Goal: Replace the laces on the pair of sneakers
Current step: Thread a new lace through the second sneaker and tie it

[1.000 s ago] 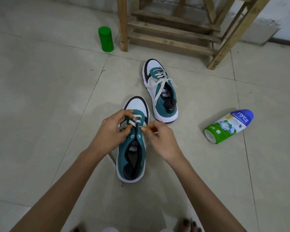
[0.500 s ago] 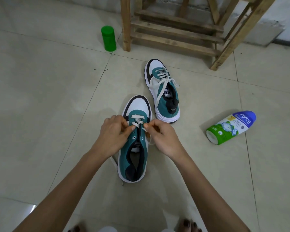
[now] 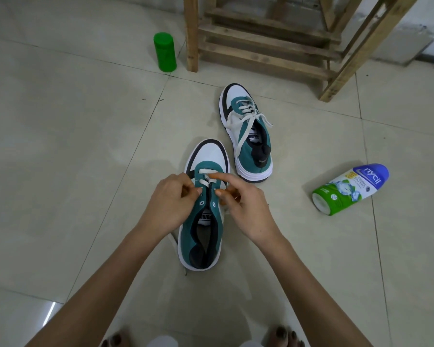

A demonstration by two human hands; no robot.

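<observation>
A teal, white and black sneaker [image 3: 203, 229] lies on the floor in front of me, toe pointing away. A white lace [image 3: 206, 182] crosses only its front eyelets; the rear eyelets are bare. My left hand [image 3: 172, 205] curls at the shoe's left side, fingertips pinching the lace by the eyelets. My right hand [image 3: 243, 206] holds the right side, its forefinger stretched over the lace crossings and its thumb on the eyelet edge. A loose lace end trails behind my left wrist. The second sneaker [image 3: 247, 132] lies farther off, laced, with loose ends.
A green and blue powder bottle [image 3: 350, 189] lies on its side at the right. A green cylinder container [image 3: 164, 52] stands at the back left beside a wooden frame [image 3: 266, 38]. My bare toes [image 3: 283, 334] show at the bottom edge.
Both hands stayed on the near sneaker's lacing. My right forefinger has stretched forward over the lace crossings, and my left fingers have shifted slightly along the left eyelets.
</observation>
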